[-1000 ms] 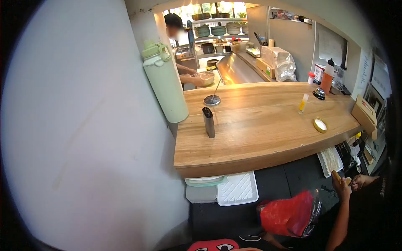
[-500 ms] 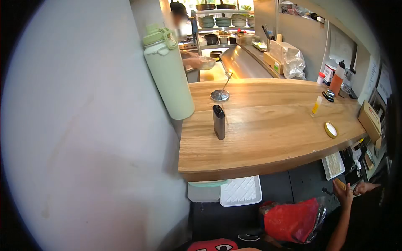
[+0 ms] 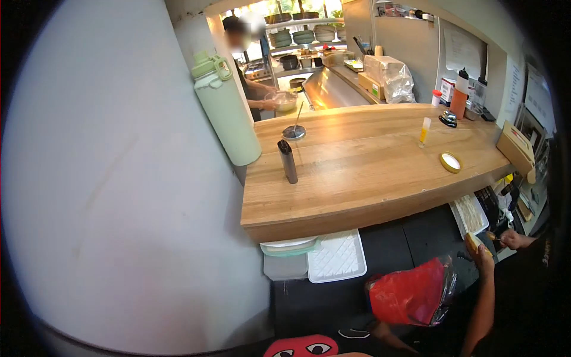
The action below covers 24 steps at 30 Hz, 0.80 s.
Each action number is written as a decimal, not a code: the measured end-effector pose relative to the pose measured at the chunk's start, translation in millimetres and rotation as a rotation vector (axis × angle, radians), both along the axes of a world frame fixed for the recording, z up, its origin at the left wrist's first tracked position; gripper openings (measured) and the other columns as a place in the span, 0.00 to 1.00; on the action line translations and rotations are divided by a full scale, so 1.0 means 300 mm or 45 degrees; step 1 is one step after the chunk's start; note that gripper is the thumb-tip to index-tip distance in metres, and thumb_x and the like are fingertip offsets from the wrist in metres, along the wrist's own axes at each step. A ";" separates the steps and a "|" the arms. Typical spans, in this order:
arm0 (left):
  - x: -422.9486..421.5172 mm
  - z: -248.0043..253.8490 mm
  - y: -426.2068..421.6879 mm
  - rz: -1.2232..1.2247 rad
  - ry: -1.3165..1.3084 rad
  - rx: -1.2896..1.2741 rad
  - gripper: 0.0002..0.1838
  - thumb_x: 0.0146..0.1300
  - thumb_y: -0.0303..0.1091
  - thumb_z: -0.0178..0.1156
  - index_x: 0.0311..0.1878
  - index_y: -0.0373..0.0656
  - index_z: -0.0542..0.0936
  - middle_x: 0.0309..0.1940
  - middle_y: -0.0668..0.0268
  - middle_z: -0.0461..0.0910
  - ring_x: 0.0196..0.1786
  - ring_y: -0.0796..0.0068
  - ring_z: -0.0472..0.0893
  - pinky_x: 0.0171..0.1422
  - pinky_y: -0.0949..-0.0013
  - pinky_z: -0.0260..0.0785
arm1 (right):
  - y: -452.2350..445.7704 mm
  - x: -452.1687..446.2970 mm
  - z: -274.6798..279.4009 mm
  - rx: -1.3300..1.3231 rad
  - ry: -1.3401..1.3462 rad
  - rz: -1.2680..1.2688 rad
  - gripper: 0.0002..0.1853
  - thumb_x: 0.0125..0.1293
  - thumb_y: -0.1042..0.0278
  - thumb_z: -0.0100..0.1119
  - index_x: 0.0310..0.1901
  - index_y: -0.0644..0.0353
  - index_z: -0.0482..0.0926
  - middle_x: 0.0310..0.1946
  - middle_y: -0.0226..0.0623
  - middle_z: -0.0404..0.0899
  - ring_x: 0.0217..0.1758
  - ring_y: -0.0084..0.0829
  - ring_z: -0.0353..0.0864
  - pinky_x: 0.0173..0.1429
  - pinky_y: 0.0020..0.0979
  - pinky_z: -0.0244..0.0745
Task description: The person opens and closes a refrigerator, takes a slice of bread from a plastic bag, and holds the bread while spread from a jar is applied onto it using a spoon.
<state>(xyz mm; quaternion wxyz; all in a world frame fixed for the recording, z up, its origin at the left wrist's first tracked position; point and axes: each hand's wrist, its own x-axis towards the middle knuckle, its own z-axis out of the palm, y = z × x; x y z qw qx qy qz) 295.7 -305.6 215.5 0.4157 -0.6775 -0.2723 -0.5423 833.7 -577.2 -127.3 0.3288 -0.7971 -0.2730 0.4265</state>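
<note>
Below the front edge of the table (image 3: pixel 357 166) sits a red bag (image 3: pixel 405 293), and what I take for my right hand (image 3: pixel 382 332) shows dimly at its lower side; I cannot tell whether that grip is spread or pinching the bag. My left hand is out of view. Handling the bag seems the step; shifting it would call for a firm hold. Below the table's right end, a co-worker's hand (image 3: pixel 483 257) holds a yellowish piece (image 3: pixel 473 241).

Ctr (image 3: pixel 351 160) mid free; bttl (image 3: pixel 226 119) blks L edge.
</note>
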 end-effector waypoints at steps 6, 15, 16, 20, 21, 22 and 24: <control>-0.014 -0.064 -0.060 -0.038 -0.014 -0.018 0.29 0.66 0.53 0.46 0.66 0.53 0.59 0.69 0.47 0.48 0.71 0.46 0.50 0.70 0.40 0.42 | 0.031 -0.371 -0.374 -0.294 -0.158 0.040 0.12 0.54 0.58 0.59 0.33 0.58 0.80 0.33 0.41 0.80 0.40 0.34 0.81 0.46 0.36 0.74; 0.024 -0.099 -0.112 -0.278 -0.158 -0.156 0.21 0.68 0.43 0.48 0.62 0.51 0.64 0.70 0.50 0.47 0.71 0.46 0.49 0.71 0.40 0.40 | 0.000 -0.400 -0.527 -0.136 -0.338 -0.069 0.07 0.51 0.67 0.60 0.30 0.57 0.81 0.27 0.38 0.82 0.33 0.33 0.82 0.40 0.33 0.76; 0.026 -0.097 -0.116 -0.258 -0.151 -0.157 0.20 0.68 0.42 0.47 0.61 0.51 0.65 0.70 0.50 0.47 0.71 0.47 0.48 0.71 0.39 0.40 | -0.002 -0.406 -0.538 -0.115 -0.384 -0.091 0.06 0.50 0.68 0.60 0.30 0.57 0.81 0.26 0.38 0.82 0.33 0.32 0.82 0.40 0.33 0.76; 0.050 -0.082 -0.133 -0.239 -0.137 -0.193 0.15 0.68 0.38 0.45 0.57 0.51 0.68 0.69 0.51 0.47 0.72 0.47 0.46 0.71 0.38 0.38 | -0.010 -0.409 -0.582 -0.037 -0.296 -0.142 0.03 0.51 0.71 0.58 0.27 0.59 0.79 0.25 0.38 0.81 0.31 0.31 0.81 0.36 0.33 0.74; 0.053 -0.076 -0.136 -0.247 -0.131 -0.213 0.14 0.68 0.37 0.44 0.56 0.51 0.69 0.69 0.51 0.47 0.72 0.48 0.45 0.71 0.37 0.37 | -0.004 -0.418 -0.571 -0.019 -0.328 -0.159 0.03 0.51 0.72 0.58 0.27 0.59 0.78 0.25 0.37 0.80 0.30 0.30 0.80 0.36 0.32 0.74; 0.047 -0.073 -0.135 -0.216 -0.097 -0.199 0.14 0.68 0.36 0.43 0.55 0.51 0.70 0.69 0.51 0.47 0.72 0.48 0.45 0.71 0.37 0.36 | 0.001 -0.425 -0.556 -0.002 -0.361 -0.174 0.03 0.52 0.72 0.57 0.26 0.60 0.77 0.25 0.37 0.80 0.30 0.30 0.80 0.35 0.32 0.74; 0.036 -0.070 -0.127 -0.154 -0.035 -0.163 0.13 0.67 0.34 0.42 0.52 0.52 0.72 0.69 0.52 0.46 0.72 0.48 0.44 0.71 0.36 0.33 | -0.004 -0.435 -0.516 -0.051 -0.307 -0.155 0.04 0.53 0.70 0.56 0.27 0.60 0.78 0.26 0.39 0.80 0.31 0.33 0.80 0.37 0.33 0.73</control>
